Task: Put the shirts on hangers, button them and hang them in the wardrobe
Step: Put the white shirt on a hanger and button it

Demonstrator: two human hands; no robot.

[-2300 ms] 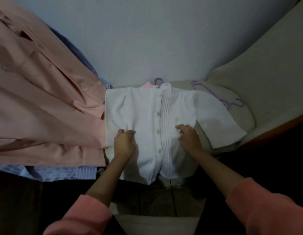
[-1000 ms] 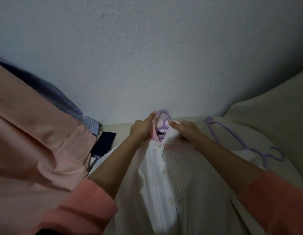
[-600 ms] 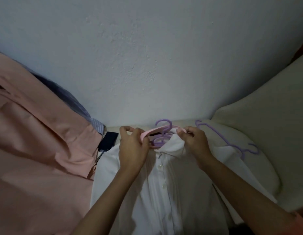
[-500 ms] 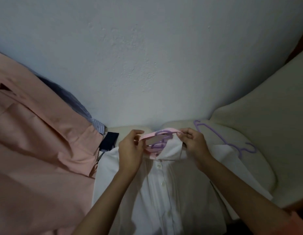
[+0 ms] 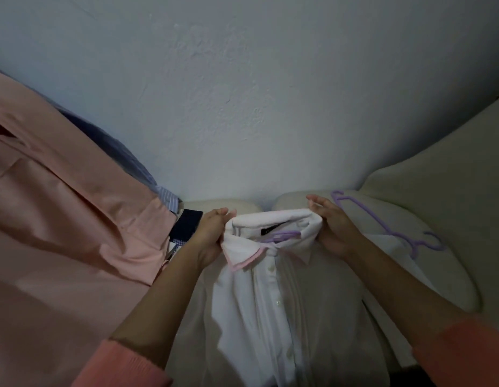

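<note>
Folding down the collar [image 5: 273, 227] of the white shirt [image 5: 270, 303], which lies front-up on the cream cushion [image 5: 438, 275] with a purple hanger [image 5: 282, 236] already inside the neck, only a short stretch of it showing in the collar opening; left hand [image 5: 210, 236] at the collar's left end, fingers curled against the cloth and seemingly gripping the fold, thumb side hidden so grip not fully confirmed; right hand [image 5: 330, 227] pressed to the collar's right end, fingers mostly straight and slightly spread, more pushing than pinching; placket buttons [image 5: 277, 303] running down the front look fastened, top one under the collar point too small to tell; judged step: finishing the collar on a hung, buttoned shirt, hanging in the wardrobe not yet done; next move likely calls for freeing the hook from inside the collar, gripping it and lifting the shirt clear without the shoulders slipping off; spare purple hanger [image 5: 388, 224] lying on the cushion just right of the right hand; peach shirt [image 5: 61, 219] spread at left, striped blue shirt [image 5: 136, 169] beneath it, both apparently waiting
</note>
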